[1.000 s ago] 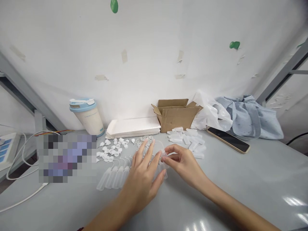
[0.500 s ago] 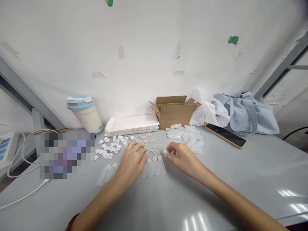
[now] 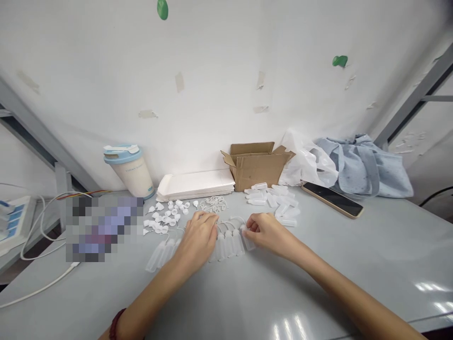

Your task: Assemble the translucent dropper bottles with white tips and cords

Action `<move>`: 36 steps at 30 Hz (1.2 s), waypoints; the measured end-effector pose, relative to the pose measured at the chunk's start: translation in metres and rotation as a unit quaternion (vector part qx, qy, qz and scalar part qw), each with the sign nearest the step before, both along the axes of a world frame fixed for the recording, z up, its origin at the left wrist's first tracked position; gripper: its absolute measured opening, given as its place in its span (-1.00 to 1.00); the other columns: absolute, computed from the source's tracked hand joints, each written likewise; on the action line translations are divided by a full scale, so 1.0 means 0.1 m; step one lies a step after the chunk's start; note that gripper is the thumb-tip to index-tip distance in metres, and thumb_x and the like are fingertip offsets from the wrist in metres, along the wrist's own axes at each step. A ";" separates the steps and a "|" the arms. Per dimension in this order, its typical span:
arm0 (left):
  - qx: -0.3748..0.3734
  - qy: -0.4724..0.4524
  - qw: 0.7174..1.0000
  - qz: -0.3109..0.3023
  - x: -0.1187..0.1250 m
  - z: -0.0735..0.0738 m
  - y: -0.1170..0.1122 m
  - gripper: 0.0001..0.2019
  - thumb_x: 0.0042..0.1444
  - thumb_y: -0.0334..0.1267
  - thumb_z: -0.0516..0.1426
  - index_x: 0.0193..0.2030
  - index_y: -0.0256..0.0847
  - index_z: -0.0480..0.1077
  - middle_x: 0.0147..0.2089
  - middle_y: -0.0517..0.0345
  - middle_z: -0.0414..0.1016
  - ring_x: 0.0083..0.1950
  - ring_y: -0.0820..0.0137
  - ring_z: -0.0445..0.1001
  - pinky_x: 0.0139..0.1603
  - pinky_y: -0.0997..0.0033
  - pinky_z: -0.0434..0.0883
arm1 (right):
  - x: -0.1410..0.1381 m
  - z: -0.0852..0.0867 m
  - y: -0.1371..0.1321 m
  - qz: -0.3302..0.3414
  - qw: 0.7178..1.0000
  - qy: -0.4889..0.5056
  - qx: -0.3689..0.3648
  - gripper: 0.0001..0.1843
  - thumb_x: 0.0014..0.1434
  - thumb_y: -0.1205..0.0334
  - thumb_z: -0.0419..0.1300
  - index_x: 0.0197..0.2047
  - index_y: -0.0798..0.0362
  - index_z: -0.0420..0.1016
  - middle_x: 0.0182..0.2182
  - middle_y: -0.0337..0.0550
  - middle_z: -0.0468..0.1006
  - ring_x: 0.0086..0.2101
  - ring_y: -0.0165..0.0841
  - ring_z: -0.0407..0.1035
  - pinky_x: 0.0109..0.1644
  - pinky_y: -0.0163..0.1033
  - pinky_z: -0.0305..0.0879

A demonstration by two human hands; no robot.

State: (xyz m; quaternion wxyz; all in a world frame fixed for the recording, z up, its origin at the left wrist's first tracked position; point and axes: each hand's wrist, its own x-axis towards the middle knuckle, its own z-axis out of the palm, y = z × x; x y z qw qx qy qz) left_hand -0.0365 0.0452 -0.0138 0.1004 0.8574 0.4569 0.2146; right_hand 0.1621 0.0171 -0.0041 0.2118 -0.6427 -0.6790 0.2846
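Right hand has eased slightly toward the person, in front of the cardboard box; left hand, front-left of the box, curls over the bottle row, grip unclear. Pinched in the former, one translucent bottle sits in front of the box.

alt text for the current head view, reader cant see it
A person's right hand touches a translucent bottle ending a row on a grey table; the left hand covers part of the row. Beyond lie white caps, pale loops, loose bottles and an open cardboard box.
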 end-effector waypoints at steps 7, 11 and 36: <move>0.038 -0.083 0.995 0.027 0.02 -0.01 -0.03 -0.68 0.18 -0.35 -0.04 0.04 -0.33 0.34 0.04 -0.10 0.43 0.12 0.18 0.28 0.08 0.02 0.31 | -0.02 0.05 -0.04 0.037 0.999 0.005 -0.013 -0.80 0.06 0.26 0.06 -0.53 0.11 0.39 -0.66 -0.20 0.47 -0.66 -0.42 0.27 -0.57 -0.34 0.07; 0.052 -0.117 0.991 0.032 0.04 0.01 -0.05 -0.68 0.20 -0.35 -0.06 0.05 -0.34 0.33 0.06 -0.10 0.41 0.13 0.21 0.28 0.12 0.04 0.30 | -0.04 0.10 -0.05 0.042 0.999 0.006 -0.009 -0.79 0.08 0.24 0.04 -0.48 0.12 0.43 -0.65 -0.17 0.48 -0.64 -0.40 0.28 -0.57 -0.33 0.07; 0.142 -0.176 0.974 0.021 -0.08 0.11 -0.01 -0.82 0.15 -0.47 -0.02 -0.29 -0.20 0.38 -0.25 0.10 0.49 -0.18 0.34 0.45 -0.17 0.34 0.41 | 0.12 0.19 -0.10 0.170 0.979 -0.112 -0.020 -0.35 -0.07 0.18 0.34 0.11 -0.03 0.30 -0.18 -0.11 0.39 -0.27 -0.23 0.38 -0.29 -0.23 0.27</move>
